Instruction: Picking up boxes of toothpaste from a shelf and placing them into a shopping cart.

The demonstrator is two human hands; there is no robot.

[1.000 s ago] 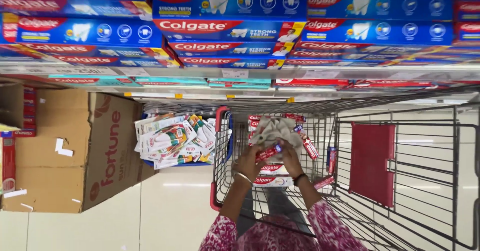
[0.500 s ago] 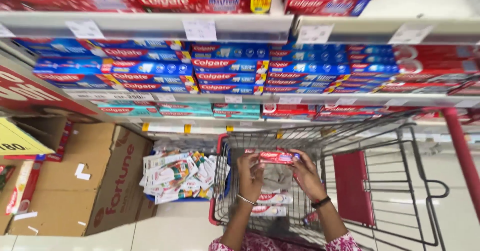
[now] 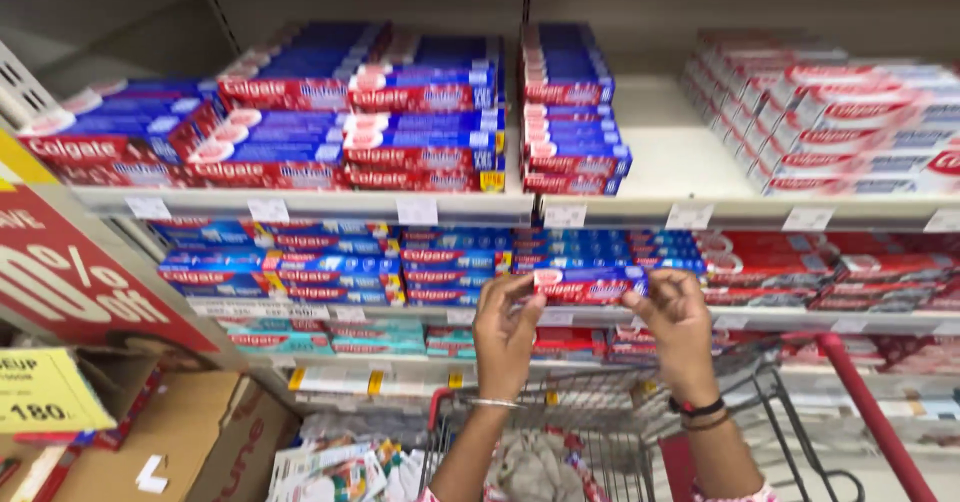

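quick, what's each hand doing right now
Left hand: closed on the left end of the toothpaste box.
Right hand: closed on the right end of the same box, held up before the shelves.

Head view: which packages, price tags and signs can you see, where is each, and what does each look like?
Carton: long red-and-blue box held level between left hand and right hand.
Stacked cartons: blue-and-red, upper and middle shelves.
Red-and-white cartons: upper shelf, right.
Price tags: small white slips along shelf edges.
Red sign: slanted, far left.
Yellow tag: lower left.
Cardboard box: brown, bottom left.
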